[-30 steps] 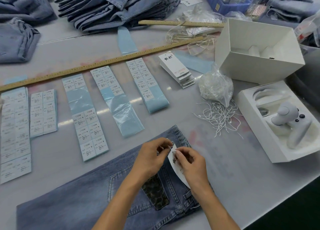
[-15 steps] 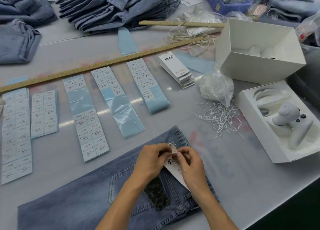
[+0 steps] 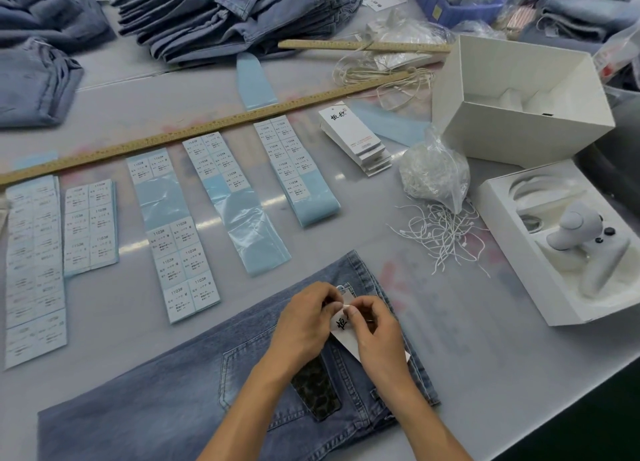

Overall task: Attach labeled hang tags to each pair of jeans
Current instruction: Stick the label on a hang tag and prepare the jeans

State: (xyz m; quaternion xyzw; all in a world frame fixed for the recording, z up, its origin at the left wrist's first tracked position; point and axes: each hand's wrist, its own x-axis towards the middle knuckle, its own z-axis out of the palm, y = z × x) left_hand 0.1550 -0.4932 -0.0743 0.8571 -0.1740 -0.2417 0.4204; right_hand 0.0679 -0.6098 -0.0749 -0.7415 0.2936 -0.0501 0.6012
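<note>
Grey tabletop (image 3: 485, 339) bears jeans (image 3: 173, 401), where left hand (image 3: 304, 325) and right hand (image 3: 377, 332) together pinch a white hang tag (image 3: 341, 325) between them.

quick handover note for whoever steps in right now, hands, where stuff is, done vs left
Left hand and right hand: both pinch the top of the hang tag at the waistband of the jeans lying flat in front.
Spare tags, loose strings and label sheets lie beyond.
Done: tag at waistband.
Left: finish fastening it; folded jeans stack behind.
</note>
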